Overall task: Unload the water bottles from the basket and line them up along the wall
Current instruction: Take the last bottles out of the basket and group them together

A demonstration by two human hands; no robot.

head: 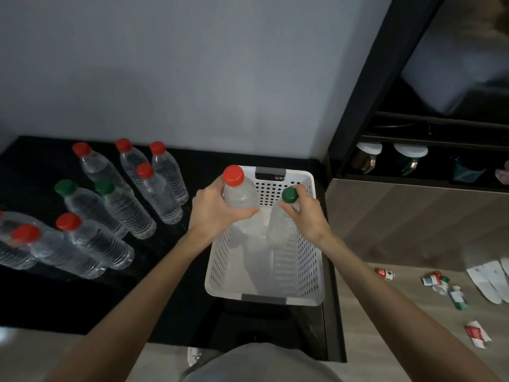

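A white perforated basket (305,271) stands on the black counter (55,299) by the grey wall (192,78). My left hand (213,209) grips a clear bottle with a red cap (238,190) around its shoulder, over the basket's left side. My right hand (305,213) pinches the neck of a clear bottle with a green cap (282,221), whose body leans down into the basket. Several bottles stand on the counter to the left, among them a red-capped bottle (168,168) near the wall and a green-capped bottle (124,208).
A dark vertical frame (366,78) bounds the counter on the right, with shelves holding cups (367,158) behind it. Torn labels and wrappers (440,285) lie on the wooden floor at right. The counter's front edge runs below the basket.
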